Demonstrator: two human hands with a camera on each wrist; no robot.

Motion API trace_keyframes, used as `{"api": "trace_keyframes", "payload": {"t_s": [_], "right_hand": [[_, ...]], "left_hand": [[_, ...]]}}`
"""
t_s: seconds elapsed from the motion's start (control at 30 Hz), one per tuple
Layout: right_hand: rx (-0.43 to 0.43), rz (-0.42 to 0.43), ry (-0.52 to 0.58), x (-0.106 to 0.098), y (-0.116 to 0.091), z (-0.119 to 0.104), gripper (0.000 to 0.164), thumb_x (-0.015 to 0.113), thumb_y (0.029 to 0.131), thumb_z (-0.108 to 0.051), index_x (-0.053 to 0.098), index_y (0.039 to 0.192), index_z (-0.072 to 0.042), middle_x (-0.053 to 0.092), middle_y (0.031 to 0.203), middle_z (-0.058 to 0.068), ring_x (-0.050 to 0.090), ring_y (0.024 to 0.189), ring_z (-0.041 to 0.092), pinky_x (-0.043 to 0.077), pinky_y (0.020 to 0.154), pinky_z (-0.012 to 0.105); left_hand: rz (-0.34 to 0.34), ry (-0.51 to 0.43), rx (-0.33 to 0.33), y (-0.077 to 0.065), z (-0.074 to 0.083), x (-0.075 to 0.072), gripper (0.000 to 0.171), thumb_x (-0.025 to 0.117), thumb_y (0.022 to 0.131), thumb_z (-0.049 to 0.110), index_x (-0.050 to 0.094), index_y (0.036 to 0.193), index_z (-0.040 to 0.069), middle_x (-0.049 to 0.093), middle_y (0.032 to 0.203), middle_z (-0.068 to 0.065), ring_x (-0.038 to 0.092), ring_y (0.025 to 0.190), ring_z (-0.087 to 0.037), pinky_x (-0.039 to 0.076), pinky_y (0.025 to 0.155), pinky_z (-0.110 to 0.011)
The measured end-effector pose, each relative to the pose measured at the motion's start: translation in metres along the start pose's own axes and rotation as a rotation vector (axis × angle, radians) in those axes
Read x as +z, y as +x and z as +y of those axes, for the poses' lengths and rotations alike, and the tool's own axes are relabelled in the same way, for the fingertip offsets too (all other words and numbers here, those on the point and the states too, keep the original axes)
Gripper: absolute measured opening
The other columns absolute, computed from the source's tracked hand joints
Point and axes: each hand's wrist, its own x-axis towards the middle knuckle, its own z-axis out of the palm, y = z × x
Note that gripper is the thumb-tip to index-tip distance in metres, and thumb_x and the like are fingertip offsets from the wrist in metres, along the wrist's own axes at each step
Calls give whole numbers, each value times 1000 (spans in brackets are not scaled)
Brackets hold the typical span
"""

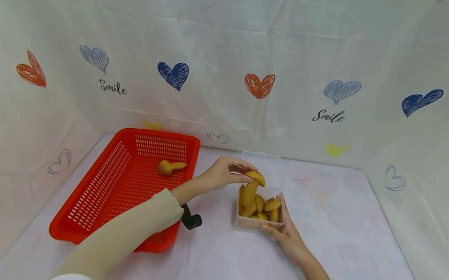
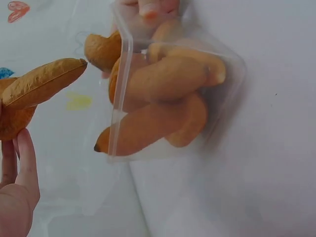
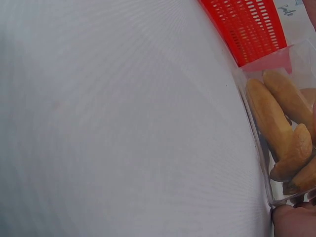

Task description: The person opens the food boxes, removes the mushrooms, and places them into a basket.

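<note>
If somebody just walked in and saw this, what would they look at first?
Probably the big bright red basket on the table's left, with one lone mushroom inside. Next, the two hands near the middle: the left hand pinches a yellow-brown mushroom beside the clear box, which the right hand holds.

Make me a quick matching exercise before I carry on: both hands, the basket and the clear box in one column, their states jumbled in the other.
Column one:
1. Left hand
2. Right hand
3. Basket
4. Clear box

Column two:
A. Has several mushrooms inside
B. Is red, with perforated sides
C. Grips a container's side
D. Holds one mushroom by its cap

Right pairs: 1-D, 2-C, 3-B, 4-A.
</note>
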Motion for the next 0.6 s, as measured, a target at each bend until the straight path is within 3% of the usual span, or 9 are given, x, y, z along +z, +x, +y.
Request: {"api": "trace_keyframes", "payload": {"t_s": [0.37,0.43,0.53,0.6], "right_hand": [[-3,3,4,3,0,1,102,65,96,-3,-10,160,-28,-17,165,8,-12,148,35,35,99,9],[2,2,0,3,-1,1,102,65,97,-3,-11,160,-28,-18,165,8,32,140,36,46,83,11],[5,3,4,2,-1,0,101,64,97,-3,-11,160,-27,-18,165,7,38,128,36,46,61,21],[2,2,9,1,0,1,101,64,97,-2,-11,160,-28,-18,165,7,38,128,37,46,60,22]], "left_hand": [[126,-1,-81,-17,9,-42,32,73,92,11,70,123,5,70,118,-7,65,109,-23,55,92,-32],[152,-5,-102,-22,8,-50,32,73,92,9,70,123,5,71,117,-8,66,108,-23,54,93,-31],[180,-10,-127,-29,8,-61,33,74,91,9,71,123,5,71,117,-9,67,107,-24,53,94,-31],[185,-11,-133,-33,8,-69,33,75,91,10,71,123,5,70,117,-9,67,108,-24,52,96,-32]]}}
